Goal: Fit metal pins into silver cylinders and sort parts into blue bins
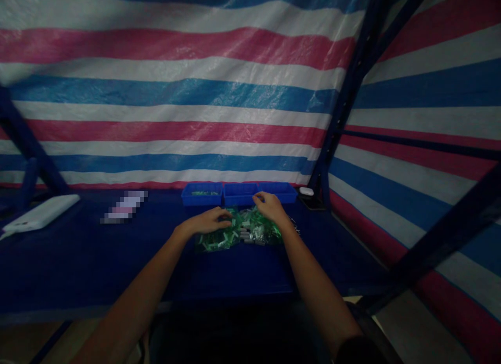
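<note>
A heap of small green and silver parts (pixel 242 232) lies on the dark blue table (pixel 78 259). My left hand (pixel 211 220) rests palm down on the left side of the heap, fingers curled over the parts. My right hand (pixel 270 204) reaches over the far right of the heap, fingers bent down near the edge of the blue trays. What either hand holds is hidden. Three shallow blue trays (pixel 238 193) stand in a row just behind the heap; the left one has a few green parts in it.
A white flat device (pixel 41 212) lies at the table's left. A blurred card (pixel 125 206) sits left of the trays. A small white object (pixel 306 191) rests by the dark blue frame post (pixel 344 108). Striped tarpaulin (pixel 176 92) walls the back and right.
</note>
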Tool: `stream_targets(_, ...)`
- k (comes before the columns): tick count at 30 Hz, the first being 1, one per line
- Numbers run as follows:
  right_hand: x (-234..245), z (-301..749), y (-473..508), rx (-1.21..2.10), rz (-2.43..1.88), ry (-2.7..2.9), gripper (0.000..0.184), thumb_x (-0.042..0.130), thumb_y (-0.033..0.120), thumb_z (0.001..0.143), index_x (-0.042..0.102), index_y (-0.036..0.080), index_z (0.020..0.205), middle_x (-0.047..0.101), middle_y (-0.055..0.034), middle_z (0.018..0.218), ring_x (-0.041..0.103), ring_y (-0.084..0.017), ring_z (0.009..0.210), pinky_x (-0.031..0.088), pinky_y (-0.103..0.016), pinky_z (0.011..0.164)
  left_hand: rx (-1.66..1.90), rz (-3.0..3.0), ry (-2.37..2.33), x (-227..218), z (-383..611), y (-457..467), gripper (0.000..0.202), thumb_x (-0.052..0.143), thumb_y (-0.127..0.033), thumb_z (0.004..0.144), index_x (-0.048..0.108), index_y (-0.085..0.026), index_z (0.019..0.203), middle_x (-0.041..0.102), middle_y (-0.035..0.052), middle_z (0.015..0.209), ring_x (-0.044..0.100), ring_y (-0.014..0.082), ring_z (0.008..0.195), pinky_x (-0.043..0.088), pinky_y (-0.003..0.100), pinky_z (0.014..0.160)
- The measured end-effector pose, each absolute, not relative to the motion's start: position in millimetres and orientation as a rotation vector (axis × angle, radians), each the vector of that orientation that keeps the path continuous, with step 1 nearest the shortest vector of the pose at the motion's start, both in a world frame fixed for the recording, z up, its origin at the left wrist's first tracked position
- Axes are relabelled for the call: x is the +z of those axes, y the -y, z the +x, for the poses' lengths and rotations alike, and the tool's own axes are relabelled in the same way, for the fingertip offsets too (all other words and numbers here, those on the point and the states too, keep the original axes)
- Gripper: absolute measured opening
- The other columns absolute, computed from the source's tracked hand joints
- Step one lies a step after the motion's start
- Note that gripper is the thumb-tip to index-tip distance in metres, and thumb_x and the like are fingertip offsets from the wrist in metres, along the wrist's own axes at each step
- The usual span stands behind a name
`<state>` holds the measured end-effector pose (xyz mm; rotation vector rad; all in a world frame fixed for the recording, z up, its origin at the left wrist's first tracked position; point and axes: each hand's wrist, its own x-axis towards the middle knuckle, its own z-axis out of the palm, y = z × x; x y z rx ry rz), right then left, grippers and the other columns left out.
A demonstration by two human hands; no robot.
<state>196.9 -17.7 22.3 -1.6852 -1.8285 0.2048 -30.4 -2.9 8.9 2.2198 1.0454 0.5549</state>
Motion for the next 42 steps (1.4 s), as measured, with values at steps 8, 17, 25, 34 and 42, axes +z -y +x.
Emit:
stream_targets(8, 24, 207, 19, 0.236, -1.723, 1.863, 0.032, 0.047, 0.039, 0.083, 0.063, 0.019, 0.103, 0.067, -0.006, 0.093, 0.06, -0.019, 0.086, 0.042, -0.027, 0.075, 0.315, 1.95, -1.173, 25, -61, 3, 0.035, 0.075, -0.037, 0.043, 0.069, -0.022, 0.073, 0.064, 0.0006, 0.069, 0.057, 0.0166, 0.063, 0.042, 0.022, 0.057)
stream_targets(17, 14, 190, 17, 0.244, -1.662, 2.011, 0.032, 0.048, 0.038, 0.083, 0.062, 0.019, 0.104, 0.066, -0.006, 0.096, 0.058, -0.017, 0.088, 0.04, -0.026, 0.079, 0.276, 2.205, -1.464, 15, -109, -13, 0.046, 0.067, -0.043, 0.052, 0.065, -0.021, 0.093, 0.058, 0.0082, 0.1, 0.054, 0.0227, 0.092, 0.041, 0.03, 0.082)
stream_targets(25, 8, 173, 16, 0.034, -1.527, 1.943, 0.027, 0.048, 0.035, 0.084, 0.064, 0.018, 0.097, 0.064, -0.0067, 0.093, 0.053, -0.017, 0.089, 0.035, -0.029, 0.083, 0.085, 2.309, -1.492, 12, -101, -12, 0.073, 0.065, -0.058, 0.053, 0.054, -0.029, 0.118, 0.047, 0.0089, 0.124, 0.042, 0.0313, 0.111, 0.035, 0.041, 0.092)
stream_targets(34, 3, 152, 25, 0.032, -1.326, 1.906, 0.019, 0.048, 0.026, 0.084, 0.065, 0.018, 0.083, 0.065, -0.0021, 0.077, 0.051, -0.015, 0.076, 0.034, -0.027, 0.073, 0.085, 2.427, -1.312, 7, -92, -13, 0.06, 0.056, -0.061, 0.063, 0.057, -0.028, 0.113, 0.049, 0.0057, 0.123, 0.043, 0.0272, 0.111, 0.029, 0.039, 0.097)
stream_targets(42, 0, 147, 27, 0.057, -1.304, 1.891, 0.018, 0.048, 0.024, 0.083, 0.065, 0.018, 0.08, 0.065, -0.0017, 0.076, 0.051, -0.015, 0.074, 0.034, -0.027, 0.071, 0.44, 2.337, -1.452, -8, -85, -26, 0.04, 0.056, -0.057, 0.063, 0.063, -0.018, 0.07, 0.058, 0.0079, 0.105, 0.051, 0.0246, 0.099, 0.038, 0.032, 0.086)
